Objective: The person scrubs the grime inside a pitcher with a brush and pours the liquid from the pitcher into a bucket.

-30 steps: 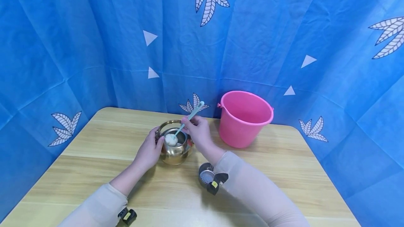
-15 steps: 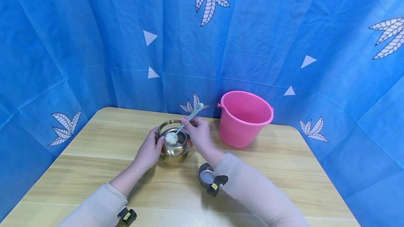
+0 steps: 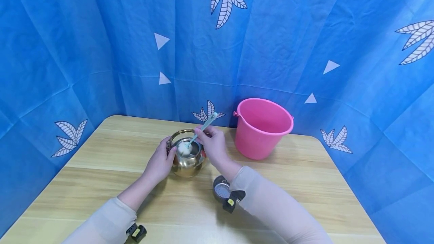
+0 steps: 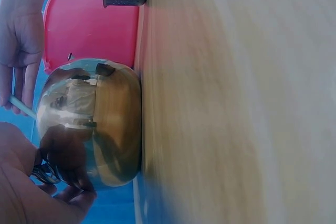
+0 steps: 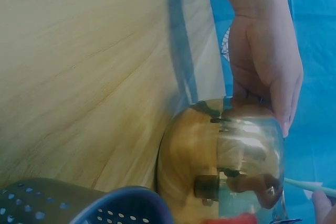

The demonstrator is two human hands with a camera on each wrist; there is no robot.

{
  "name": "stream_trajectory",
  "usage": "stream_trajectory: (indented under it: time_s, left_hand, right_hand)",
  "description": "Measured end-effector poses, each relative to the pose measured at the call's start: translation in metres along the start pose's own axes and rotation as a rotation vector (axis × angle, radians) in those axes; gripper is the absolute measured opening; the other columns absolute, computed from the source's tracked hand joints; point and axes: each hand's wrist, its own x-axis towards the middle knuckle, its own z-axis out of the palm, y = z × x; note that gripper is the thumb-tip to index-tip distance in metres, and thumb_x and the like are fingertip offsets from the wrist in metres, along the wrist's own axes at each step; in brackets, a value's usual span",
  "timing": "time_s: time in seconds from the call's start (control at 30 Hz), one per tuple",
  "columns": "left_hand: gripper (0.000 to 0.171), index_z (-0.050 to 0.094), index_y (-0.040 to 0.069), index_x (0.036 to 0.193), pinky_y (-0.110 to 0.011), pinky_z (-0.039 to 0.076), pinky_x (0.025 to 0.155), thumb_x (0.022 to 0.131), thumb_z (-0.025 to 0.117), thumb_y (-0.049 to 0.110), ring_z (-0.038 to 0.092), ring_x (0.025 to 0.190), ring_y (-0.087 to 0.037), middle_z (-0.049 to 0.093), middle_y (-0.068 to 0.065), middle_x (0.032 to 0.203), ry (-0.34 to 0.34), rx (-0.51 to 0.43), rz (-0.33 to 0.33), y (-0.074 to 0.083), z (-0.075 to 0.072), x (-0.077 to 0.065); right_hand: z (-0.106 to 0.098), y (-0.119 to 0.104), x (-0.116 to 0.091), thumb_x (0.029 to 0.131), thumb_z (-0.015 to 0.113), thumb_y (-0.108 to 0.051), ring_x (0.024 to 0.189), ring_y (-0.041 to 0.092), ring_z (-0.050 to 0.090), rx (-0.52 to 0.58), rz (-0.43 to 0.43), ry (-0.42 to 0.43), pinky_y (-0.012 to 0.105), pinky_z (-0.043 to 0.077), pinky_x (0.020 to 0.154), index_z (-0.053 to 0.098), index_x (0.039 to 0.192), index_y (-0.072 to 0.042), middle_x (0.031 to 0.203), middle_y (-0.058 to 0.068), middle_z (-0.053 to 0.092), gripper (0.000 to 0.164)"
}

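A gold-coloured metal kettle (image 3: 188,168) with a raised hoop handle stands lidless on the table. My left hand (image 3: 161,162) holds its left side, thumb near the rim; in the left wrist view the fingers of this hand (image 4: 31,187) curl about the handle's base. My right hand (image 3: 214,145) pinches a pale green brush (image 3: 209,119) by its slanted shaft. The brush's round white head (image 3: 184,148) sits in the kettle's mouth. Partly behind my right sleeve is a perforated metal strainer (image 3: 221,190), also in the right wrist view as a holed cup (image 5: 31,203).
A pink bucket (image 3: 257,146) stands at the back, to the right of the kettle. Blue patterned cloth (image 3: 210,48) hangs around the wooden table (image 3: 101,183) on the back and sides.
The brush's shaft end has dropped slightly, and its white head has shifted a little within the kettle's mouth. My left hand and the kettle have stayed in place.
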Motion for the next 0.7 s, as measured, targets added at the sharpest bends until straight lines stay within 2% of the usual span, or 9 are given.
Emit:
stream_trajectory:
  time_s: [0.07,0.2,0.43,0.5,0.7]
  left_hand:
    - [0.058,0.023,-0.006,0.154,-0.061,0.032,0.113,0.108,0.042,0.025,0.039,0.136,-0.049,0.038,-0.033,0.149,-0.002,0.002,0.000,-0.0003,0.0000,-0.0001]
    - [0.058,0.023,-0.006,0.154,-0.060,0.032,0.113,0.109,0.042,0.025,0.039,0.136,-0.049,0.038,-0.033,0.149,-0.001,0.002,0.003,-0.0007,0.0003,0.0002]
    - [0.058,0.023,-0.007,0.153,-0.061,0.031,0.113,0.108,0.043,0.024,0.038,0.137,-0.049,0.037,-0.033,0.150,0.003,0.001,0.013,-0.0011,0.0003,0.0003]
    - [0.058,0.023,-0.007,0.153,-0.061,0.031,0.113,0.108,0.043,0.024,0.038,0.137,-0.049,0.037,-0.033,0.150,0.003,0.000,0.014,-0.0011,0.0006,0.0002]
    - [0.058,0.023,-0.006,0.153,-0.061,0.032,0.113,0.108,0.043,0.023,0.039,0.136,-0.049,0.038,-0.033,0.149,0.000,-0.007,0.012,-0.0012,0.0012,0.0002]
  right_hand:
    - [-0.0003,0.0002,-0.0005,0.094,0.072,-0.023,0.049,0.026,0.059,-0.007,-0.007,-0.005,0.022,0.038,0.033,0.074,0.107,-0.005,0.091,0.017,0.073,0.023]
    - [-0.0005,-0.0004,-0.0014,0.093,0.073,-0.022,0.044,0.011,0.052,-0.017,-0.037,-0.010,0.021,0.038,0.033,0.075,0.105,-0.005,0.091,0.023,0.072,0.021]
    - [-0.0006,-0.0032,-0.0043,0.094,0.072,-0.022,0.040,0.009,0.044,-0.058,-0.065,-0.011,0.020,0.036,0.033,0.075,0.105,-0.004,0.090,0.028,0.070,0.021]
    - [-0.0004,-0.0037,-0.0047,0.094,0.072,-0.021,0.043,0.010,0.048,-0.072,-0.088,-0.008,0.019,0.038,0.035,0.076,0.104,-0.004,0.090,0.027,0.071,0.021]
    - [0.0000,-0.0012,-0.0053,0.093,0.073,-0.016,0.041,0.009,0.046,-0.106,-0.169,-0.015,0.020,0.038,0.035,0.077,0.101,-0.004,0.087,0.025,0.071,0.015]
